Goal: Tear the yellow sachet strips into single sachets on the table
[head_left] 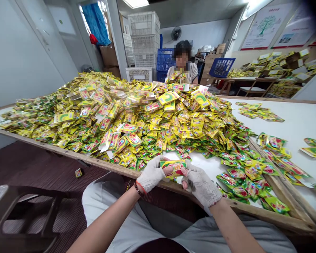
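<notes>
Both my hands wear whitish knit gloves with the fingertips bare, and between them is a small yellow printed box (175, 167) with green and red on its face. My left hand (153, 175) grips the box's left end, thumb across the front. At its right end, my right hand (201, 182) pinches the box between thumb and fingers. The hands are just above the table's near wooden edge. Right behind them rises a big heap of shiny sachets (173, 131), with flat cartons (168, 97) on top, some with white flaps open.
Loose sachets (251, 188) lie right of my hands beside a wooden strip (284, 195). More sachets lie on the white tabletop (249, 128). Across the heap sits another person (193, 72). A stool (23, 211) stands at lower left; white crates (144, 38) are stacked behind.
</notes>
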`<state>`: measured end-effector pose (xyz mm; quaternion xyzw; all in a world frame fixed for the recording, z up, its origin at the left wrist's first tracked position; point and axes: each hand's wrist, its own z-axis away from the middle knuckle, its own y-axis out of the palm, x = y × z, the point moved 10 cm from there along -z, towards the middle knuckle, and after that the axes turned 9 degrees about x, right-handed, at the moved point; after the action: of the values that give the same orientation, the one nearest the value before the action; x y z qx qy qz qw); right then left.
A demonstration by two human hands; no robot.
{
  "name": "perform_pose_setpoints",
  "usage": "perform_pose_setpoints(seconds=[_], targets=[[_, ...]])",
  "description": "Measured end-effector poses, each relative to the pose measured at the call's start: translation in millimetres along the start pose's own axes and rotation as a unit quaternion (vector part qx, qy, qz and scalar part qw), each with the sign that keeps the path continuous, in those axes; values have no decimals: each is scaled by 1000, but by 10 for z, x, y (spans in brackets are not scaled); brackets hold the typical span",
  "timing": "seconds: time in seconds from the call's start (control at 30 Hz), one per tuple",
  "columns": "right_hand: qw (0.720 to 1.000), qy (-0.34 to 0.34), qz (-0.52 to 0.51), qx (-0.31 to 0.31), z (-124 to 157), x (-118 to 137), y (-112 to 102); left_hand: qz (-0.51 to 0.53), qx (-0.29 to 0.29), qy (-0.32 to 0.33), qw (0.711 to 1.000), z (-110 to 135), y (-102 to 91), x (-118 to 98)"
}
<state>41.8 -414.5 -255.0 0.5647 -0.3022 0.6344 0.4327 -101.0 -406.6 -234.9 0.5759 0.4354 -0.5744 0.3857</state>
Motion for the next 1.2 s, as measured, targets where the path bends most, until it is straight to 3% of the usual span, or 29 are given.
perform_pose_setpoints(seconds=[0.13,0.23,0.3,0.33,0.37,0.43,0.5,0.53,0.6,0.7,0.77,0.87,0.9,0.97,1.07,1.2], targets=[[990,7,129,-49,1,13,-152,19,-13,-21,1000,-7,7,49],[969,5,241,-47,-33,20,-254,-26,17,-5,1000,-35,87,0],[973,-1,221,-63,-24,32,-450,-93,15,23,995,-87,39,-106],[980,-27,168,-99,11,90,-629,-145,-6,40,989,-125,-42,-184],[982,-73,89,-150,74,178,-850,-210,-34,57,975,-169,-144,-272],[942,-198,-77,-261,278,373,-1327,-361,-87,77,925,-287,-331,-430],[913,-249,-96,-310,373,524,-1590,-502,-93,76,857,-458,-398,-486],[921,-234,-49,-307,329,580,-1612,-549,-80,70,829,-553,-391,-467],[944,-164,78,-274,116,597,-1507,-593,-52,57,801,-713,-352,-399],[942,-58,246,-220,-291,428,-1228,-594,-56,54,800,-808,-302,-369],[915,-11,343,-213,-520,310,-1107,-557,-82,63,824,-769,-314,-393],[882,11,417,-218,-728,224,-1050,-265,-127,40,955,-636,-511,-245],[877,14,431,-213,-761,210,-1045,-146,-135,23,980,-591,-554,-132],[872,15,448,-195,-766,200,-1035,-6,-140,-7,990,-509,-566,52],[874,7,453,-175,-621,241,-980,76,-158,-32,984,-400,-540,205],[926,-51,336,-167,-338,375,-721,210,-126,-52,968,-334,-285,280]])
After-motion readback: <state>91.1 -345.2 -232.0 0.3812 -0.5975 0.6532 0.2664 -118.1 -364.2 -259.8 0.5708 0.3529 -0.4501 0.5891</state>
